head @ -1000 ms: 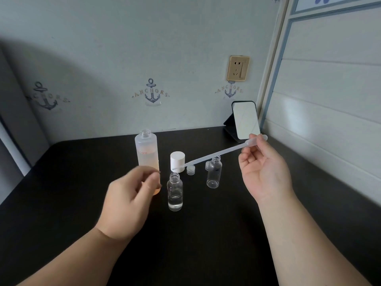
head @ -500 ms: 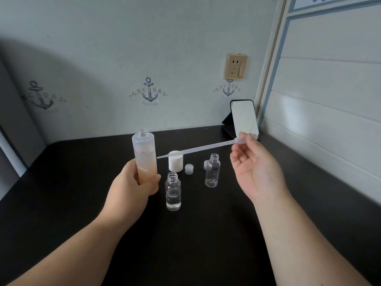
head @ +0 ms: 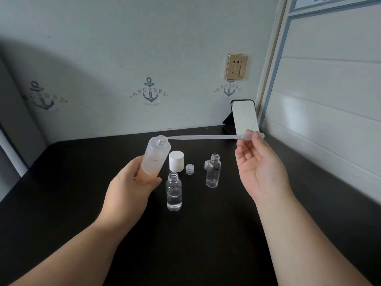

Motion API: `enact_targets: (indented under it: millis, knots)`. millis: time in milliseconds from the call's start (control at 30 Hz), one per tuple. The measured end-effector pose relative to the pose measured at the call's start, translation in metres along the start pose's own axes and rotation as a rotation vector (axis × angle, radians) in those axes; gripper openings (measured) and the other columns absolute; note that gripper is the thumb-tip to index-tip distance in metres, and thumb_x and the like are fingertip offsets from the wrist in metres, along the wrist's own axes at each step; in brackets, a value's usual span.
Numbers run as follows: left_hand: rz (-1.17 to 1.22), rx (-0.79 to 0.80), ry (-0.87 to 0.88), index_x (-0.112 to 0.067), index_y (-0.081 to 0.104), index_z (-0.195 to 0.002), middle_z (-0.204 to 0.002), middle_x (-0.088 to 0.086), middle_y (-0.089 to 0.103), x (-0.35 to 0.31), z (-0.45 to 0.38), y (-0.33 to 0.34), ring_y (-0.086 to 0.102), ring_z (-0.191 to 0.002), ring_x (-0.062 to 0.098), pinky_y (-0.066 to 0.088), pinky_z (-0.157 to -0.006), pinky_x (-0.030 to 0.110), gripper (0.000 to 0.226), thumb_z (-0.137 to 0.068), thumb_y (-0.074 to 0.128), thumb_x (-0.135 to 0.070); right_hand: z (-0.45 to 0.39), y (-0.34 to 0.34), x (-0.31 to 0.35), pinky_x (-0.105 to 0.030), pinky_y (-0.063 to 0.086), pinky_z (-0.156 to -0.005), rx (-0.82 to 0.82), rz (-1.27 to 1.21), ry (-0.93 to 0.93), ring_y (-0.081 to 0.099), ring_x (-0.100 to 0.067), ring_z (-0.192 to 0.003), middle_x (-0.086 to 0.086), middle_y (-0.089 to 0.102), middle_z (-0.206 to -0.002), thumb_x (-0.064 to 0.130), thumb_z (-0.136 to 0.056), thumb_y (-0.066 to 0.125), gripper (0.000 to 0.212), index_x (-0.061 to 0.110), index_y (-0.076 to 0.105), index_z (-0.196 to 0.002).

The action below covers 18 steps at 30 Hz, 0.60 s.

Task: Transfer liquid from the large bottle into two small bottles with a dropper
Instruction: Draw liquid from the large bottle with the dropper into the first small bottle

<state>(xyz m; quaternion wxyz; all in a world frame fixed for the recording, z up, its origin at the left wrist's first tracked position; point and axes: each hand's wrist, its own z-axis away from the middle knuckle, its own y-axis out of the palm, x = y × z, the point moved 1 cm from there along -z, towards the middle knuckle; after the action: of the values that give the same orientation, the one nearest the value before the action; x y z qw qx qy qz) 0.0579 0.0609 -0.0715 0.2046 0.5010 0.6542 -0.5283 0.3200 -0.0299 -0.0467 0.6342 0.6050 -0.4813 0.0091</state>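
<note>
one frosted large bottle (head: 155,159), tilted, uncapped

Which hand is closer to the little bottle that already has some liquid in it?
The left hand. Gripping the large bottle, it sits just beside the partly filled small bottle. The right hand, pinching the dropper, is farther off, past the empty small bottle.
</note>
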Motion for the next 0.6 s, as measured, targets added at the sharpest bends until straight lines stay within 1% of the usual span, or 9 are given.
enact_targets:
  millis: [100,200,233,300,400,467,500,533,600]
  knots:
    - [-0.026,-0.017,0.024,-0.071,0.046,-0.099,-0.1,-0.043,0.055,0.004,-0.001,0.001,0.058,-0.089,-0.004,0.042,-0.068,0.018,0.053,-0.083,0.076,-0.031,0.0,-0.001,0.002,-0.024,0.057,-0.073,-0.023,0.015,-0.015,0.071,-0.014,-0.079,-0.004,0.075,-0.088,0.019,-0.088,0.072,0.014,0.008,0.077,-0.094]
    - [-0.052,-0.041,0.031,-0.055,0.053,-0.115,-0.098,-0.028,0.06,0.01,-0.003,0.002,0.057,-0.092,-0.001,0.042,-0.07,0.02,0.046,-0.084,0.075,-0.03,0.0,0.0,0.004,-0.024,0.056,-0.07,-0.041,0.043,-0.043,0.07,-0.013,-0.075,-0.003,0.074,-0.086,0.015,-0.096,0.065,0.011,0.007,0.073,-0.098]
    - [-0.071,-0.05,0.036,-0.049,0.054,-0.12,-0.1,-0.025,0.06,0.012,-0.003,0.002,0.057,-0.094,0.002,0.041,-0.071,0.021,0.046,-0.085,0.075,-0.029,0.0,0.0,0.004,-0.023,0.056,-0.069,-0.05,0.059,-0.047,0.069,-0.013,-0.073,-0.003,0.074,-0.085,0.015,-0.096,0.064,0.011,0.008,0.073,-0.097]
    - [-0.107,-0.065,0.054,-0.044,0.054,-0.125,-0.103,-0.022,0.058,0.013,-0.003,0.001,0.055,-0.095,0.005,0.04,-0.073,0.021,0.048,-0.085,0.076,-0.026,0.002,0.001,0.005,-0.023,0.055,-0.065,-0.07,0.097,-0.045,0.068,-0.013,-0.07,-0.002,0.073,-0.084,0.015,-0.095,0.066,0.01,0.011,0.074,-0.092]
    - [-0.147,-0.085,0.077,-0.043,0.056,-0.123,-0.1,-0.024,0.055,0.013,-0.003,0.0,0.052,-0.091,-0.003,0.035,-0.07,0.014,0.046,-0.085,0.075,-0.024,0.003,0.0,0.007,-0.021,0.053,-0.062,-0.096,0.135,-0.044,0.065,-0.011,-0.067,-0.002,0.073,-0.082,0.014,-0.094,0.067,0.017,0.014,0.076,-0.08]
    - [-0.158,-0.098,0.083,-0.045,0.057,-0.121,-0.097,-0.027,0.053,0.013,-0.004,-0.001,0.049,-0.091,-0.012,0.033,-0.069,0.012,0.046,-0.085,0.075,-0.022,0.003,0.0,0.008,-0.02,0.053,-0.061,-0.114,0.14,-0.046,0.065,-0.01,-0.066,-0.002,0.073,-0.082,0.013,-0.095,0.067,0.017,0.013,0.076,-0.08]
    - [-0.159,-0.102,0.088,-0.045,0.057,-0.12,-0.097,-0.027,0.053,0.013,-0.004,-0.001,0.048,-0.092,-0.014,0.033,-0.068,0.012,0.046,-0.085,0.075,-0.021,0.003,0.0,0.008,-0.02,0.053,-0.061,-0.118,0.138,-0.045,0.065,-0.01,-0.066,-0.003,0.073,-0.082,0.012,-0.094,0.068,0.014,0.012,0.075,-0.082]
    - [-0.163,-0.104,0.091,-0.045,0.057,-0.12,-0.097,-0.027,0.053,0.013,-0.004,-0.001,0.048,-0.092,-0.013,0.033,-0.069,0.012,0.047,-0.085,0.075,-0.02,0.003,0.0,0.008,-0.02,0.053,-0.062,-0.116,0.137,-0.047,0.066,-0.011,-0.066,-0.003,0.073,-0.082,0.011,-0.094,0.068,0.012,0.011,0.075,-0.083]
    - [-0.18,-0.101,0.089,-0.042,0.058,-0.123,-0.099,-0.027,0.053,0.014,-0.004,-0.001,0.05,-0.092,-0.005,0.034,-0.072,0.012,0.048,-0.085,0.076,-0.019,0.003,0.001,0.007,-0.021,0.054,-0.062,-0.091,0.147,-0.057,0.067,-0.012,-0.067,-0.004,0.073,-0.081,0.011,-0.091,0.071,0.01,0.011,0.076,-0.082]
